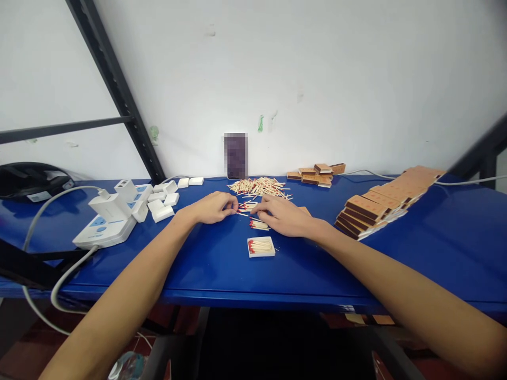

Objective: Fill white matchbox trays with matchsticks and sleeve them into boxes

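My left hand (216, 207) rests on the blue table (222, 269) with its fingers curled, pinching a few red-tipped matches at its fingertips. My right hand (283, 216) lies palm down beside it, fingers pressed on a small bunch of matches (259, 225). A loose pile of matches (259, 186) lies just beyond both hands. An open white matchbox tray (261, 246) with matches in it sits just in front of my right hand.
A long row of brown matchboxes (380, 206) runs along the right. Several more brown boxes (317, 173) lie at the back. White power strip with adapters (111, 216) and several white trays (166, 203) stand at the left. A dark phone (235, 155) leans on the wall.
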A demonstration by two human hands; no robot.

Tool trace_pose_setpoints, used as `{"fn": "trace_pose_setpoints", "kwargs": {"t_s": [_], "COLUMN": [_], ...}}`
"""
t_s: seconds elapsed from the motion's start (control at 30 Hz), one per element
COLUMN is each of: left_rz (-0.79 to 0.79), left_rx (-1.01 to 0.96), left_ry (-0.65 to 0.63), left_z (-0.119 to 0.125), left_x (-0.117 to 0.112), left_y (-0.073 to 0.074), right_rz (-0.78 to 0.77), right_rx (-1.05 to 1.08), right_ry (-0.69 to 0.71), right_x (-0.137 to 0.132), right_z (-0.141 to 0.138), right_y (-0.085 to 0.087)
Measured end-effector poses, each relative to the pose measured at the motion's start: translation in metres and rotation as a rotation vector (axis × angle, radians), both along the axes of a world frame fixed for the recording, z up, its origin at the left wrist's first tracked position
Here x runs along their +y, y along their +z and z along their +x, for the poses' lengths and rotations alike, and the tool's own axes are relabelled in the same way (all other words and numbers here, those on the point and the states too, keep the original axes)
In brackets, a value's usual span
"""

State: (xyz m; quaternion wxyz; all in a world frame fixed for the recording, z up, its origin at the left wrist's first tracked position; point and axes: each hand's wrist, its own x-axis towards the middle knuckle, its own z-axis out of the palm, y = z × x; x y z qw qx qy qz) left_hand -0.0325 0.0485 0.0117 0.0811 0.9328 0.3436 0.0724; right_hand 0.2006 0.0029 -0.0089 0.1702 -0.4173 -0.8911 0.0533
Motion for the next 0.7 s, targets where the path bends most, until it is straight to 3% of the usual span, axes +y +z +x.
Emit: {"fn": "trace_pose_setpoints", "kwargs": {"t_s": [0.27,0.53,0.7], "left_rz": [-0.207,-0.180,-0.159], "left_rx": [0.014,-0.056,-0.221], "left_ry": [0.026,0.016,-0.015], "left_z": [0.008,0.010,0.013], "left_x": [-0.014,-0.018,-0.021], "left_y": [0.008,0.012,0.013], "right_rz": [-0.001,0.025,0.039], "right_rx": [-0.034,0.152,0.174], "right_ry": [0.036,0.007,0.010], "right_x": [0.005,0.007,0.002], "right_z": [-0.004,-0.014,-0.012], "right_y": [-0.003,-0.005,0.004]}}
